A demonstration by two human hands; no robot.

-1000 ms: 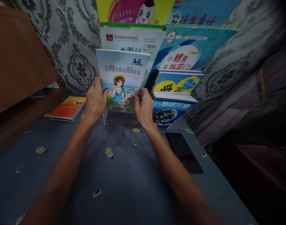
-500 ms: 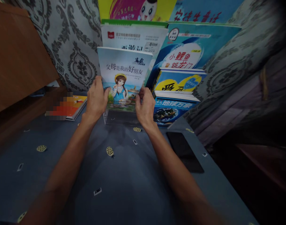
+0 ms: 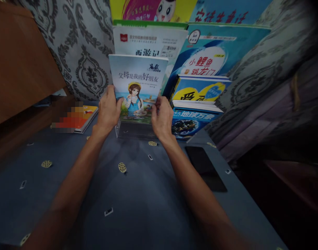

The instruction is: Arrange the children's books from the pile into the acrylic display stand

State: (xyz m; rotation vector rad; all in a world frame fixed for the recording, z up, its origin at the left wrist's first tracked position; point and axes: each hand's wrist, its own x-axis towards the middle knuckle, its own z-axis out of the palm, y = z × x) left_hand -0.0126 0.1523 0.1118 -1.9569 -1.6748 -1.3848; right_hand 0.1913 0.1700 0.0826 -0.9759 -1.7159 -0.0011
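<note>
A light-blue paperback book (image 3: pixel 135 90), with a girl in a yellow hat on its cover, stands nearly upright between my hands. My left hand (image 3: pixel 108 107) grips its left edge, thumb on the front cover. On the lower right edge my right hand (image 3: pixel 162 116) closes with thumb and bent fingers. Below the book shows a clear acrylic stand (image 3: pixel 134 130); whether the book's bottom touches it I cannot tell. Right behind it rises a whitish book with a green top edge (image 3: pixel 145 38), its lower part hidden.
Stacked tiers of books stand at the right, among them a teal book (image 3: pixel 218 41) and a blue book with a globe (image 3: pixel 190 123). A black phone (image 3: pixel 206 168) lies on the blue tablecloth (image 3: pixel 138 215). An orange book (image 3: pixel 83 118) lies at left by a wooden cabinet (image 3: pixel 21 66).
The light-blue book's top edge has dropped slightly, showing more of the title on the book behind. Both hands keep their hold and have barely moved.
</note>
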